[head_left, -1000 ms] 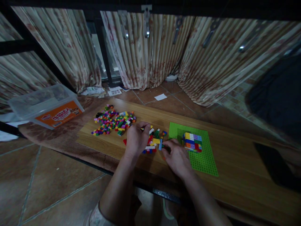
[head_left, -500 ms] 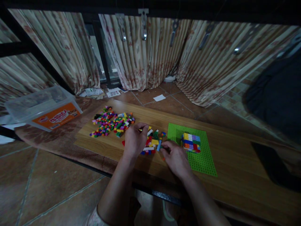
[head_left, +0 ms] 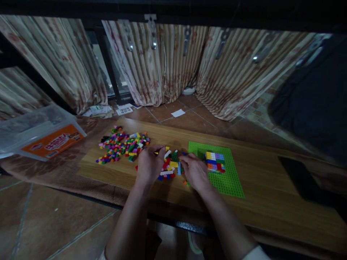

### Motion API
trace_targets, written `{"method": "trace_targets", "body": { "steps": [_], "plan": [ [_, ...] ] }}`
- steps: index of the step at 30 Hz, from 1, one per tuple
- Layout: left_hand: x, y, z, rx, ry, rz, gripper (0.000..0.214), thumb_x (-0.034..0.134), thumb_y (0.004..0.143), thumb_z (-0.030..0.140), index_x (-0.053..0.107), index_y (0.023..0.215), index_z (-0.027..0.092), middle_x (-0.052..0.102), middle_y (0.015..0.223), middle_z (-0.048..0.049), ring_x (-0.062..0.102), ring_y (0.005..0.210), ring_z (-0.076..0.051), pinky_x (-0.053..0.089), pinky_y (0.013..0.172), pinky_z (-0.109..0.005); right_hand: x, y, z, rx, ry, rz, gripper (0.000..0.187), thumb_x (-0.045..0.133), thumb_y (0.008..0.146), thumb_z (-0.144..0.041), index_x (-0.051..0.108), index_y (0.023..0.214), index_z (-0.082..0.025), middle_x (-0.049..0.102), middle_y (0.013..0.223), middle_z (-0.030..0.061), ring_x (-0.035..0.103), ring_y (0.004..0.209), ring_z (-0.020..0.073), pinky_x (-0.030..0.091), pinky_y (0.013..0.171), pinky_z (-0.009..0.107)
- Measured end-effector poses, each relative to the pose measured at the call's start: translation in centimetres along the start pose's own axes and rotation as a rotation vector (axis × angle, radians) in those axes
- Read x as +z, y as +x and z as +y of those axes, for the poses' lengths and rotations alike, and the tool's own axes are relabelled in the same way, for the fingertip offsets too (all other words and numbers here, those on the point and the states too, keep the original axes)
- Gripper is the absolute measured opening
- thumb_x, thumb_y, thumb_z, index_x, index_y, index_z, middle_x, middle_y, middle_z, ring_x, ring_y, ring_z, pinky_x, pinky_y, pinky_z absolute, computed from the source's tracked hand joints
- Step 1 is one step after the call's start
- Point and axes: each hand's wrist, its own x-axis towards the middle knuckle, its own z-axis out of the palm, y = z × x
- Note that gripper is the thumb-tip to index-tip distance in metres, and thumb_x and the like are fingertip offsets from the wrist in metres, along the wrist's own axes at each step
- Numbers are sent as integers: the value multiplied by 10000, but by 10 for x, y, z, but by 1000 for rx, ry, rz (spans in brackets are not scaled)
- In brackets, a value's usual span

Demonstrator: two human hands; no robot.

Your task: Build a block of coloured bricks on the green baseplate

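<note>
My left hand is closed in a pinch over the left side of a small spread of toy building bricks. A bit of yellow shows by its fingertips, but whether it is gripped I cannot tell. On the right side of the same bricks, my right hand has its fingertips drawn together. What they hold, if anything, is hidden. A light blue brick lies just left of the right hand. Beyond that hand, a multicoloured block of joined bricks sits on a green baseplate.
A larger heap of mixed bricks lies on the wooden board at the left. Further left stands a clear plastic box with an orange label. A dark flat object rests at the right. Striped curtains hang behind.
My right hand has moved a little away from me, from beside the light blue brick to the bricks behind it. My left hand keeps its pinch nearly in place. The whole view has shifted slightly.
</note>
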Motion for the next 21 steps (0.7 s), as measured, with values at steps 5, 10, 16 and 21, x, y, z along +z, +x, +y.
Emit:
{"method": "trace_targets", "body": {
  "steps": [5, 10, 16, 21],
  "plan": [
    [0, 3, -3, -10, -8, 8, 209, 582, 808, 277, 747, 875, 168, 730, 753, -12, 632, 681, -150, 445, 625, -223, -1, -1, -3, 38, -12, -2, 232, 479, 895, -179, 696, 901, -264, 656, 965, 35, 628, 848, 172, 461, 764, 279],
    [0, 2, -1, 1, 11, 6, 202, 574, 813, 257, 749, 860, 167, 730, 766, -14, 627, 673, -147, 447, 640, -227, -4, -1, -2, 45, 79, 50, 215, 471, 887, -177, 679, 923, -220, 682, 967, 61, 637, 886, 187, 466, 804, 298],
    [-2, 1, 2, -29, -9, 6, 194, 581, 810, 241, 749, 868, 165, 721, 745, -10, 617, 663, -148, 440, 624, -226, -22, -9, 5, 124, 394, 181, 208, 521, 859, -292, 685, 946, -200, 714, 898, 60, 658, 804, 182, 505, 774, 322],
    [-1, 2, 0, -26, 9, 5, 208, 576, 815, 264, 751, 876, 172, 707, 702, -2, 605, 637, -145, 431, 600, -226, -55, -27, 33, 374, 685, 369, 250, 652, 734, -373, 707, 892, -187, 726, 900, 68, 665, 726, 181, 541, 685, 329]
  ]
}}
